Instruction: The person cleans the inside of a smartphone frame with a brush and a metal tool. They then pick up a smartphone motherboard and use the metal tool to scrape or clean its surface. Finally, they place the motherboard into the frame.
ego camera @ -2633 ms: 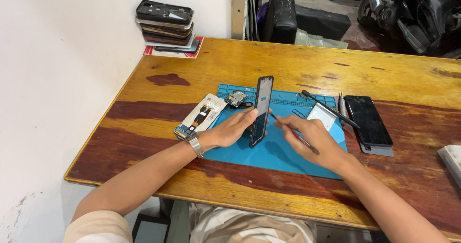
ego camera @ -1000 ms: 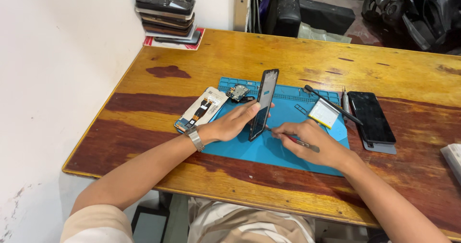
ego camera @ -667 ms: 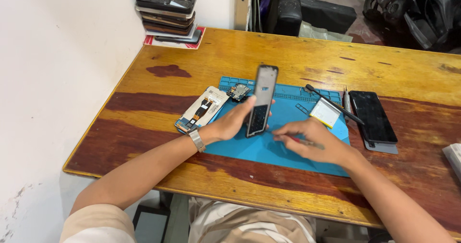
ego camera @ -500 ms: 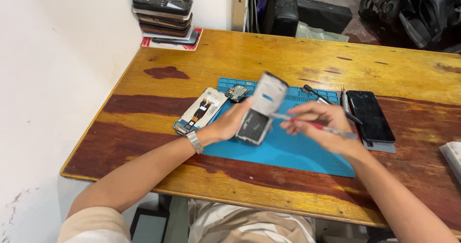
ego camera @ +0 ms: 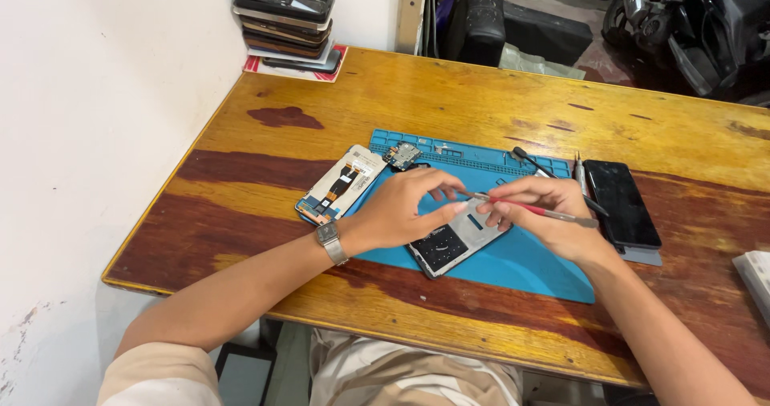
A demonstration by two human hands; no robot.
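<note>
A dismantled phone (ego camera: 453,244) lies flat on the blue work mat (ego camera: 513,258), inner side up. My left hand (ego camera: 405,210) rests over its upper left part, fingers curled and touching it. My right hand (ego camera: 549,222) holds a thin red-handled tool (ego camera: 533,210) like a pen, its tip pointing left to where my left fingertips meet the phone. I wear a metal wristwatch (ego camera: 331,240) on the left wrist.
An opened phone frame (ego camera: 341,184) and a small circuit part (ego camera: 403,155) lie at the mat's left. A dark phone (ego camera: 622,203) and thin tools (ego camera: 579,173) lie to the right. Stacked phone cases (ego camera: 285,13) stand at the back left corner. A white object (ego camera: 754,274) sits at the right edge.
The phone that my left hand held upright on its edge has been tipped over and laid flat on the mat. My right hand with the tool has moved onto it.
</note>
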